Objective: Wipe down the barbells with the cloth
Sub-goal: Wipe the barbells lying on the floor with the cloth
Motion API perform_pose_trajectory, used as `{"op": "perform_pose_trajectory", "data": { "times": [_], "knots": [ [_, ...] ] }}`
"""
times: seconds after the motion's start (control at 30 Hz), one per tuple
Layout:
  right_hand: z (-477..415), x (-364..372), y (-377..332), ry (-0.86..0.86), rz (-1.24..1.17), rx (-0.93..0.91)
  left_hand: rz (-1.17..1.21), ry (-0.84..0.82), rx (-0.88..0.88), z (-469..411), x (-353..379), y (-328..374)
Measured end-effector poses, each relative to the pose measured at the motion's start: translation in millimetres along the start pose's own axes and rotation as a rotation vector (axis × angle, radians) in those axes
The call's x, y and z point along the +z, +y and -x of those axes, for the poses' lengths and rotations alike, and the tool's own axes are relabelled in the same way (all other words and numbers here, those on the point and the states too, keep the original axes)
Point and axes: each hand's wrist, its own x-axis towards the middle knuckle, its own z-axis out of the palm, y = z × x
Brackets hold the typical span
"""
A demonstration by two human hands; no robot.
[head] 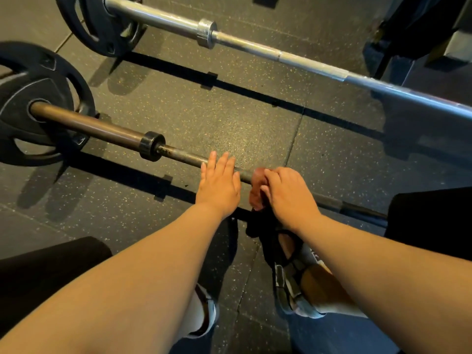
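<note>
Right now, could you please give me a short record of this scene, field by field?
near barbell: dark shaft on the floor, black plate at its left end
far barbell: chrome, lying beyond the near one
cloth: reddish-brown, held against the near barbell's shaft
right hand: grips the cloth on the shaft
left hand: fingers straight, laid over the shaft beside the cloth
floor: dark speckled rubber tiles
</note>
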Motion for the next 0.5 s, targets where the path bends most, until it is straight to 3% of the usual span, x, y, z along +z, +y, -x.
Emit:
{"op": "perform_pose_trajectory", "data": {
  "times": [0.1,0.23,0.4,0.5],
  "knots": [
    [18.6,4.5,-0.9,0.119,-0.054,0.14,-0.02,-0.024,0.002,-3.2,-2.8,4.0],
    [3.8,12.7,-46.6,0.019,-0.004,0.315,-0.065,-0.046,0.026,-2.7,2.2,16.9],
    [10.0,-5.6,-5.1,-0.101,0.035,0.143,-0.106,-0.062,0.092,2.6,9.5,26.2],
    [12.5,-20.0,8.1,-0.188,0.063,0.201,-0.151,-0.053,0.098,1.8,12.5,28.2]
  ]
}}
